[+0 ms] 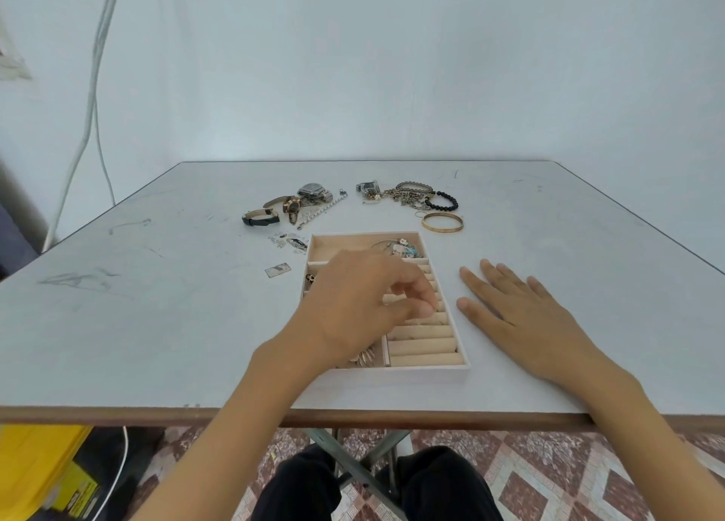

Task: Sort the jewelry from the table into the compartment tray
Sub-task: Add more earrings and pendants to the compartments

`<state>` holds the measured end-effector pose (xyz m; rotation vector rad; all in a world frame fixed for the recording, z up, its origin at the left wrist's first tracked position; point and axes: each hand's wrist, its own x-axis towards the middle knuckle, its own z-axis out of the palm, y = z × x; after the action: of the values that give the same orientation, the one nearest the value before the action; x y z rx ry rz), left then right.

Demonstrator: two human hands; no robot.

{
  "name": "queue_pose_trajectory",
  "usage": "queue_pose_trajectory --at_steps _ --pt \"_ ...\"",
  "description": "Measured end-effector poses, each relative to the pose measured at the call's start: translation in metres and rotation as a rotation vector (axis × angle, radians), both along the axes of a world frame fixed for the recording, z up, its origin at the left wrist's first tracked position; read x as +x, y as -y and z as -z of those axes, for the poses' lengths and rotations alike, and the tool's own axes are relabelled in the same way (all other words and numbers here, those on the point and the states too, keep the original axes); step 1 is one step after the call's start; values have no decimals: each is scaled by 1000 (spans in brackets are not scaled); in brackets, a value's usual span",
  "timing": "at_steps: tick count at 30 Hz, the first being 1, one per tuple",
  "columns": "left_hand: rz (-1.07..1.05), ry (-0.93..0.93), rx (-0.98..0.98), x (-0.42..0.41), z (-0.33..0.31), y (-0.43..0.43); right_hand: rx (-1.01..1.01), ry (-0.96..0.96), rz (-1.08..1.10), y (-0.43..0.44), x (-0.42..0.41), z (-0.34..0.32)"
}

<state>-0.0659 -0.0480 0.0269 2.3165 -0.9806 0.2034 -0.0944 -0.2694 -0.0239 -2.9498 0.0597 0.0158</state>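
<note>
While the right hand (pixel 521 316) lies flat on the tabletop (pixel 157 324) beside the tray (pixel 423 369), the left hand (pixel 361 304) curls over the tray; I cannot tell if it holds anything. Jewelry (pixel 408 198) lies behind it.

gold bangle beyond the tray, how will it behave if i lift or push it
The gold bangle looks like a rigid metal hoop, so it likely keeps its shape when lifted. Lying flat on the table, it would probably slide, not roll. Its smooth band may be slippery.

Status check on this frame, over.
Left hand over compartment tray, pinching, contents unclear. Right hand flat on table beside it. Watches, gold bangle unsorted beyond tray.
</note>
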Motion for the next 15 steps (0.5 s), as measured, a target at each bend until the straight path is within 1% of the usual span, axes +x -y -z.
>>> queue_pose_trajectory --at_steps 2,9,15 --pt "-28 73 62 -4 3 6 4 6 -1 0 0 0" --pt "-56 190 159 -6 9 12 1 7 2 -1 0 0" --pt "-47 261 193 -9 11 13 7 16 -3 -1 -1 0"
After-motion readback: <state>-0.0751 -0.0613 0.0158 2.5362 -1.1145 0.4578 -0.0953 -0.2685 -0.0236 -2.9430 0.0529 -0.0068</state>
